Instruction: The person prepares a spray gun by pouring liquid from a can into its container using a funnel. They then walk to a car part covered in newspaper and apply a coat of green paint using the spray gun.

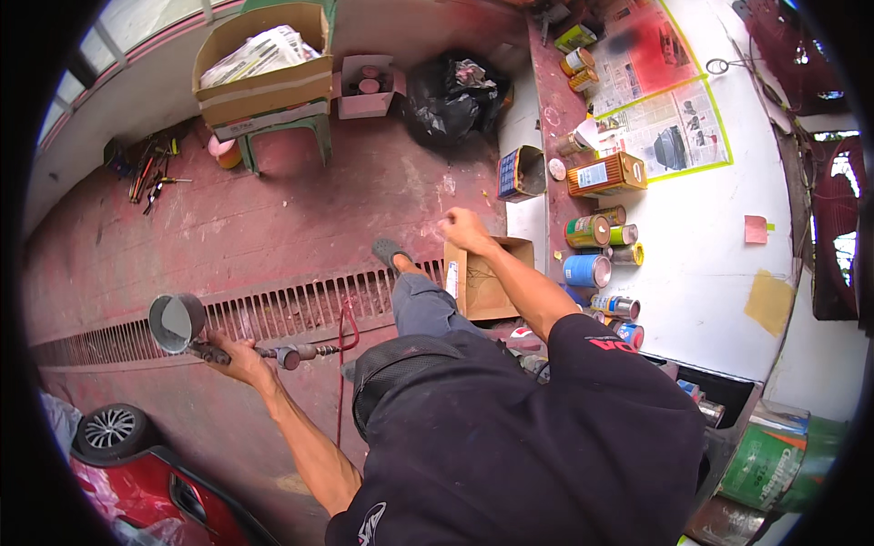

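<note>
While the person stands on the red-stained floor, both arms are spread wide apart.

Left hand: the left hand (235, 357) is closed round the grip of a paint spray gun (238, 344), arm stretched out to the left and down, wrist level.

Spray gun: held out over the floor drain grate (273, 309); its round metal cup (176, 322) sits at the far left end, open mouth tilted toward the camera; a red air hose (346, 338) hangs from the fitting at the right end.

Right hand: the right hand (464, 229) is raised forward with the arm bent at the elbow, fingers curled into a loose fist; it holds nothing that can be seen, and hovers just above the open cardboard box (482, 282).

Cardboard box: on the floor beside the person's raised knee, flaps open, at the foot of the ledge.

Ledge: paint cans (588, 270) of several colours lie and stand in a row along the ledge (552, 118), well right of the spray gun.

Far side: a green stool (284, 135) bears a larger carton of newspapers (262, 56); a black rubbish bag (452, 100) lies near it.

Lower left: a red car (137, 482) with one wheel showing.
</note>
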`<state>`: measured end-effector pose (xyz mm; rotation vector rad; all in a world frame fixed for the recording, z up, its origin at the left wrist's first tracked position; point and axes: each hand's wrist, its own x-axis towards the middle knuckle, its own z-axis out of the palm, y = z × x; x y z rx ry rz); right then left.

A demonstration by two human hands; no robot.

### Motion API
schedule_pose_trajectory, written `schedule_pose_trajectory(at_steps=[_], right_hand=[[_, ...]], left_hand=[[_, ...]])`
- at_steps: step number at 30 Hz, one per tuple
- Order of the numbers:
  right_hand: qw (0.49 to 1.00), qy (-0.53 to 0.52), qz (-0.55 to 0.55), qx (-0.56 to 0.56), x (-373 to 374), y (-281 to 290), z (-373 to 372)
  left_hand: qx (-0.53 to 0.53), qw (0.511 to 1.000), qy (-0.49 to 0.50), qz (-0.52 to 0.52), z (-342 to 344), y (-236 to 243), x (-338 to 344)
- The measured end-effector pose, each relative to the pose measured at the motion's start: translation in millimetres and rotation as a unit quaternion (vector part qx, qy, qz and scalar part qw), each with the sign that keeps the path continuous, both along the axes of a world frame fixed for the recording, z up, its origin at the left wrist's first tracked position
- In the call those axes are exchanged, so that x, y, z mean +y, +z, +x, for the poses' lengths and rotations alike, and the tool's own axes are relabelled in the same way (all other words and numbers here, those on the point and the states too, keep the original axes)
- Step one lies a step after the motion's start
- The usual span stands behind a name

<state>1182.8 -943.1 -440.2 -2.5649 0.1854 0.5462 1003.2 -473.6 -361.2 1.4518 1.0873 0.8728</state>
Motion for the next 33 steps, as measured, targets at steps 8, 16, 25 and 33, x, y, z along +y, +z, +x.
schedule_pose_trajectory(at_steps=[8,16,25,33], right_hand=[[0.905,-0.289,-0.225,-0.217,-283,-97,128],[0.955,-0.233,-0.184,0.026,-409,-95,164],[0.942,-0.307,-0.13,0.045,-373,-64,206],[0.89,0.367,0.201,-0.181,118,153,162]], left_hand=[[0.01,0.994,0.001,-0.108,27,-55,-24],[0.086,0.995,0.014,-0.056,117,-18,-94],[0.087,0.995,0.024,-0.032,120,-19,-130],[0.056,0.994,0.089,0.022,65,0,-115]])
